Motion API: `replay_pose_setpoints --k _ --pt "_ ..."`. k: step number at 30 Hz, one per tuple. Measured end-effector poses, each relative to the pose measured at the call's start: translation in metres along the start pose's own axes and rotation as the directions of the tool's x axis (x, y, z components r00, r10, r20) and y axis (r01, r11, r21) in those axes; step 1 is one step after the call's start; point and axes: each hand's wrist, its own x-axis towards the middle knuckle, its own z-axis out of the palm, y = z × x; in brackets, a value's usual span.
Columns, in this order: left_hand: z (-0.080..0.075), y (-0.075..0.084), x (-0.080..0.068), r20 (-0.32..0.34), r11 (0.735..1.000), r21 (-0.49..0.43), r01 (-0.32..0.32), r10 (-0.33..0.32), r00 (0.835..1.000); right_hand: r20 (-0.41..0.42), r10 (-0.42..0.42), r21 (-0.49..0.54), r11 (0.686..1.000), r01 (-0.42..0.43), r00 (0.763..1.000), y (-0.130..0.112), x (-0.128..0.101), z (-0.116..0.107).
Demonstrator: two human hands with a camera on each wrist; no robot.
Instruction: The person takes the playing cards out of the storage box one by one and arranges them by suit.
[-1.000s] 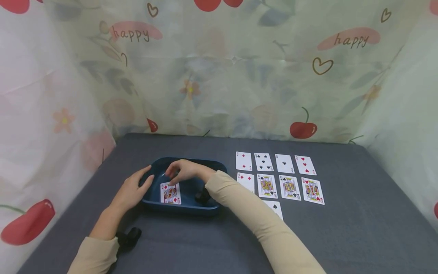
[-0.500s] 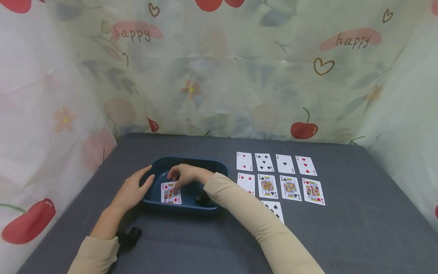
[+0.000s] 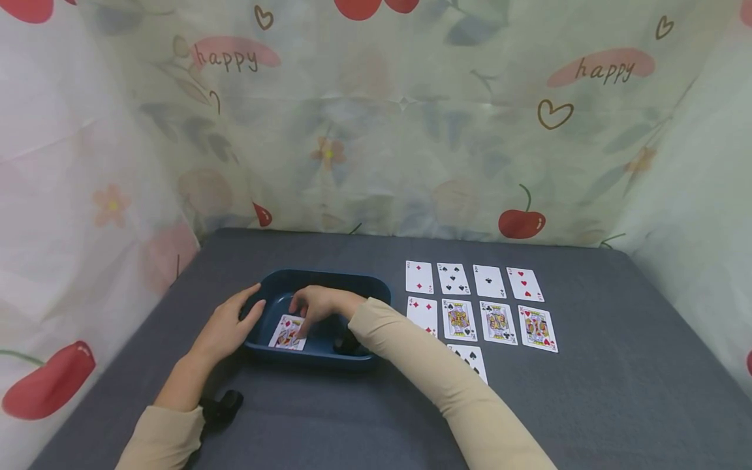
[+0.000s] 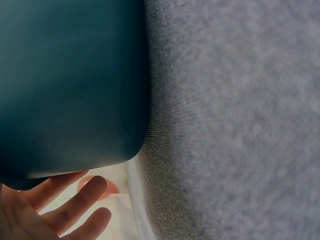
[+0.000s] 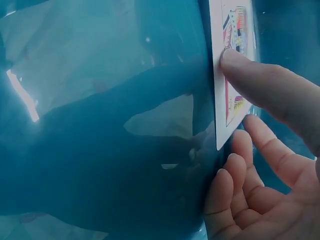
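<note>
A dark blue tray [image 3: 317,356] stands on the left part of the table. My left hand [image 3: 223,326] rests at its left end, thumb over the rim; in the left wrist view the other fingers [image 4: 75,210] are spread loosely against the outside wall. Inside the tray, my right hand [image 3: 317,303] pinches a king of diamonds playing card [image 3: 288,331]. The right wrist view shows the thumb [image 5: 242,62] on the card's face [image 5: 218,110] and the index fingertip at its edge; any part under the card is hidden.
Right of the tray, face-up cards lie in rows, among them the two of diamonds [image 3: 420,277], king of spades [image 3: 459,320] and king of hearts [image 3: 537,328]. A spade card [image 3: 472,359] lies partly under the right sleeve [image 3: 435,372]. A printed cloth [image 3: 399,163] walls the table in.
My right hand has come down onto the king of diamonds. That card has turned a little and shifted slightly left in the tray. The left hand and tray stay put.
</note>
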Motion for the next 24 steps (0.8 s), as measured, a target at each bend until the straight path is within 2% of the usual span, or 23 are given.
replay_pose_setpoints --k 11,18,24 --pt "-0.0003 -0.0005 0.0 0.009 1.0 -0.002 0.01 -0.01 1.0 0.034 0.018 0.051 0.998 -0.02 0.999 -0.0019 -0.0022 -0.0026" --pt "-0.0006 -0.0006 0.0 0.012 1.0 0.001 0.003 -0.003 1.0 0.052 -0.015 0.121 0.993 0.008 0.999 -0.001 -0.0017 -0.0026" --pt "-0.0001 -0.0018 0.0002 0.003 1.0 -0.004 -0.006 0.006 1.0 0.014 -0.014 0.077 0.997 0.013 1.0 -0.0025 -0.0032 -0.0009"
